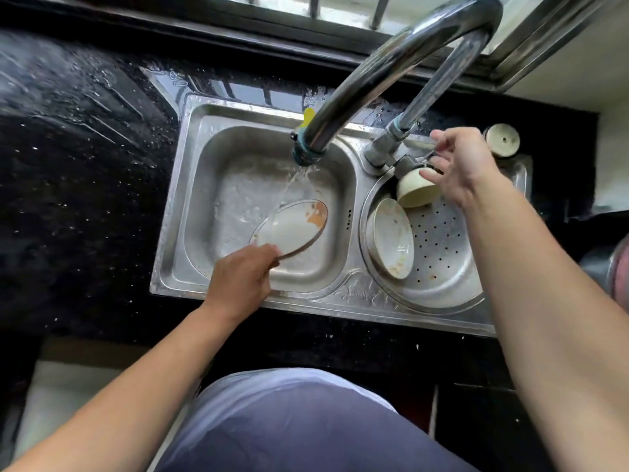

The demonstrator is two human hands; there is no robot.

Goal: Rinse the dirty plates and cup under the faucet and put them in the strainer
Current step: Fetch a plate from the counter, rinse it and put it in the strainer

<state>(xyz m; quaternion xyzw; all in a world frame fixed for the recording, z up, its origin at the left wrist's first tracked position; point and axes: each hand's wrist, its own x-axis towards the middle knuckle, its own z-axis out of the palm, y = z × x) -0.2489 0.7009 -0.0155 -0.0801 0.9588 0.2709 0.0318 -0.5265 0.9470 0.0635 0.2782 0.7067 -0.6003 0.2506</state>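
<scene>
Plate in hand: we held an oval cream plate (289, 228) with a dark rim, tilted in the left basin (207, 185) under the stream; orange sauce clung to its far end.
Left hand (243, 275): closed on the plate's near rim, thumb on top.
Right hand (457, 165): at the tap lever by the faucet (391, 66) base; fingers loosely curled, and we could not tell whether they gripped it.
Cup (417, 190): cream, lying tipped at the back of the strainer (442, 264).
Second plate (393, 238): leaning on the strainer's left wall, still flecked.
Risks: we judged the one-handed wet grip could slip and chip the plate on steel; the angled plate could spray water onto the counter (85, 165).
Materials: glazed ceramic; brushed stainless basin; perforated round strainer; speckled black stone.
</scene>
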